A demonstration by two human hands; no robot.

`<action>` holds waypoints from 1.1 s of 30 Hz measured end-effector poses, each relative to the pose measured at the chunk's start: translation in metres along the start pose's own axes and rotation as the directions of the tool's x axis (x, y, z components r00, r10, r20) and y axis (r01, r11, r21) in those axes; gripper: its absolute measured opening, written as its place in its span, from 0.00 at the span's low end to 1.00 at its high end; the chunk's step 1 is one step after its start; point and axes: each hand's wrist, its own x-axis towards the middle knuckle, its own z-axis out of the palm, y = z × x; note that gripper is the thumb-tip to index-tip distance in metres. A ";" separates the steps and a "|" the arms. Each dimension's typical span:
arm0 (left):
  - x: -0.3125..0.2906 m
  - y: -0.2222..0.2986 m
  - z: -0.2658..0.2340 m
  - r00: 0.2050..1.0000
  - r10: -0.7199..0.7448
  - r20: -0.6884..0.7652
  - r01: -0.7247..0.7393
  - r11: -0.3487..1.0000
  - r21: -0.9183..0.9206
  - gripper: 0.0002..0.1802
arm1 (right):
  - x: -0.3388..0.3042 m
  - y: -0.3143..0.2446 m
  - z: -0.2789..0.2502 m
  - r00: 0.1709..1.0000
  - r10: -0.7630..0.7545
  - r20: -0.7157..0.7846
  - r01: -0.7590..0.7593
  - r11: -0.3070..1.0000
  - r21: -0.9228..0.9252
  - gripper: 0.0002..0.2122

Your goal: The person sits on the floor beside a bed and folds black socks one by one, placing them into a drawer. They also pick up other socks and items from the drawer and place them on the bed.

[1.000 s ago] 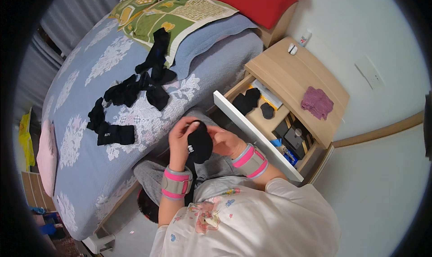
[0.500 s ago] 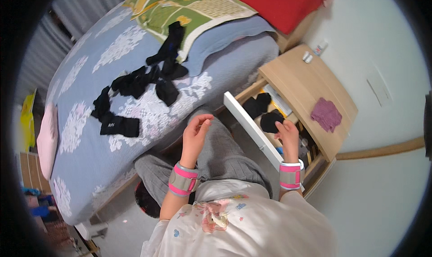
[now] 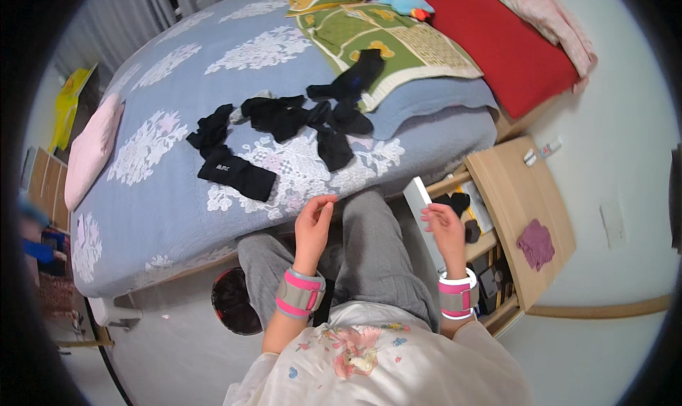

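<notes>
My left hand (image 3: 312, 227) hovers over my lap near the bed's edge, fingers loosely bent, with nothing in it. My right hand (image 3: 445, 230), fingers spread and bare, is over the pulled-out drawer (image 3: 417, 198) of the nightstand. Inside lie a black sock bundle (image 3: 459, 203) and another dark bundle (image 3: 472, 230), partly hidden by that hand. On the bed, several black socks lie loosely in a row: a flat one (image 3: 245, 176) nearest me, a crumpled one (image 3: 211, 129), a heap (image 3: 275, 117), and a long one (image 3: 359, 72) reaching onto the green pillow.
The wooden nightstand top (image 3: 508, 193) bears a purple cloth (image 3: 535, 245) and small white items (image 3: 530, 157) by the wall. A floral bedspread (image 3: 160, 200) covers the bed, with a pink pillow (image 3: 96, 150) at left. A dark bin (image 3: 232, 303) stands on the floor beside my leg.
My right hand has let go of the black sock bundle, which now lies in the drawer, and its fingers have opened. The view has swung toward the bed; my left hand stays empty.
</notes>
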 end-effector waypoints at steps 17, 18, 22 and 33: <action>0.023 -0.027 -0.102 0.892 0.421 -0.167 -0.251 0.766 0.592 0.11 | 0.174 -0.083 0.347 0.578 -0.648 0.496 0.809 0.377 -0.451 0.32; 0.023 -0.024 -0.104 0.897 0.406 -0.173 -0.243 0.783 0.573 0.10 | 0.181 -0.081 0.357 0.655 -0.563 0.504 0.746 0.377 -0.549 0.36; 0.023 -0.029 -0.109 0.917 0.367 -0.158 -0.244 0.828 0.505 0.10 | 0.204 -0.050 0.359 0.788 -0.355 0.503 0.615 0.413 -0.672 0.33; 0.024 -0.036 -0.115 0.916 0.378 -0.131 -0.271 0.828 0.492 0.09 | 0.161 -0.022 0.274 0.664 -0.440 0.605 0.639 0.754 -0.153 0.19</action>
